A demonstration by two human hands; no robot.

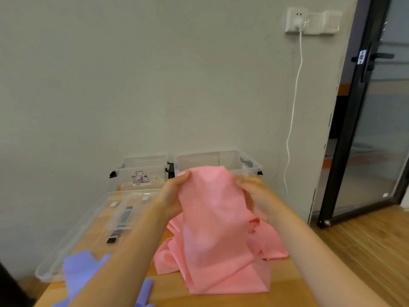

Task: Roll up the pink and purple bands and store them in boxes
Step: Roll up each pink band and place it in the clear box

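The pink band (212, 229) is lifted above the wooden table (221, 299), its lower part heaped in folds on the top. My left hand (171, 197) grips its upper left edge, thumb on top. At the upper right edge my right hand (256, 193) grips the band too, fingers curled into the fabric. The purple band (81, 271) lies crumpled at the table's near left, partly under my left forearm. Two clear plastic boxes (141, 173) (234, 162) stand open at the far edge against the wall.
Clear box lids (93, 220) with black clips lie on the table's left side, overhanging the edge. A white cable (292, 120) hangs from a wall socket on the right. A black-framed glass door (363, 120) and wooden floor are at the right.
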